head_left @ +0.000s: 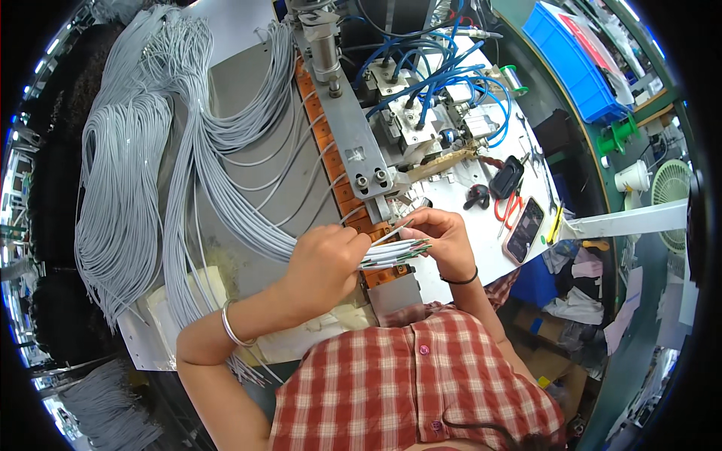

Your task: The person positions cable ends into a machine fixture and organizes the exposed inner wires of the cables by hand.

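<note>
My left hand (329,263) is closed around a thick bundle of grey cables (259,234), just behind their ends. Stripped cable ends with white and dark green wires (410,252) stick out to the right of it. My right hand (447,239) is closed, thumb and fingers pinched at the tip of a single grey cable (387,233) above the bundle. Both hands are at the front end of a row of orange blocks (335,161), where several single cables cross from the left. A metal machine arm (350,143) stands just beyond my hands.
Large coils of grey cable (124,203) cover the table's left side. Blue air hoses (451,83) run over the machine. To the right lie a phone (524,229), red-handled scissors (510,212) and a black object (508,177). A blue bin (575,68) stands at the back right.
</note>
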### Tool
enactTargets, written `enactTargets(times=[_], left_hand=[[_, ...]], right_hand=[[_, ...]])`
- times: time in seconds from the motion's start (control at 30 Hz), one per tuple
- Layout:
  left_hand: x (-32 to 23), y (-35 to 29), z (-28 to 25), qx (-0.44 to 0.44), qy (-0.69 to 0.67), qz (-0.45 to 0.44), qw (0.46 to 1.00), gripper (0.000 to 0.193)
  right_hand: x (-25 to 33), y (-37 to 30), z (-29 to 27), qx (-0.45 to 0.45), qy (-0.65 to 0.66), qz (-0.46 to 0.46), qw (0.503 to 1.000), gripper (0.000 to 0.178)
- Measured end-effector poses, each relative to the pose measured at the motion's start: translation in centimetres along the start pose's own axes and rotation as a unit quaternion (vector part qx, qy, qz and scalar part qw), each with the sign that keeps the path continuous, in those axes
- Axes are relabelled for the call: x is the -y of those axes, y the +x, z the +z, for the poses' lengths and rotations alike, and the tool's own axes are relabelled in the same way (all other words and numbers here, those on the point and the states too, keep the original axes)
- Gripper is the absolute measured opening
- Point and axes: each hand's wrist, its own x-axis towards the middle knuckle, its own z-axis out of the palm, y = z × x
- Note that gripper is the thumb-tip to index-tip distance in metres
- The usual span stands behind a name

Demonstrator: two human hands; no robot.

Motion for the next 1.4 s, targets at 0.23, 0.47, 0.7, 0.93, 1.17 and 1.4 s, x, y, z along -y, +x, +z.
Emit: enactTargets(times=[0.23, 0.47, 0.7, 0.93, 1.17, 1.4], left_hand=[[-0.5, -0.1, -0.6, -0.013, 0.005, -0.007, 1.000, 0.018], [-0.6, -0.2, -0.3, -0.006, 0.039, -0.012, 0.999, 0.021], [-0.7, -0.2, -0.8, 0.013, 0.023, -0.008, 1.000, 0.022], [-0.6, -0.1, -0.1, 0.013, 0.010, 0.028, 0.999, 0.022], [-0.5, -0.3, -0.2, -0.022, 0.048, 0.033, 0.998, 0.025], [-0.8, -0.5, -0.4, 0.011, 0.049, -0.011, 0.999, 0.024]], right_hand=[[0.8, -0.2, -0.7, -0.016, 0.003, 0.088, 0.996, 0.007], [1.0, -0.2, -1.0, 0.037, 0.095, 0.146, 0.984, 0.007], [2.6, -0.1, -1.2, 0.139, 0.109, 0.184, 0.967, 0.007], [0.1, 0.0, -1.4, 0.050, 0.081, 0.140, 0.985, 0.012], [0.0, 0.1, -1.3, 0.030, -0.095, 0.133, 0.986, 0.010], [0.7, 0.5, -1.7, 0.105, -0.014, 0.226, 0.968, 0.011]])
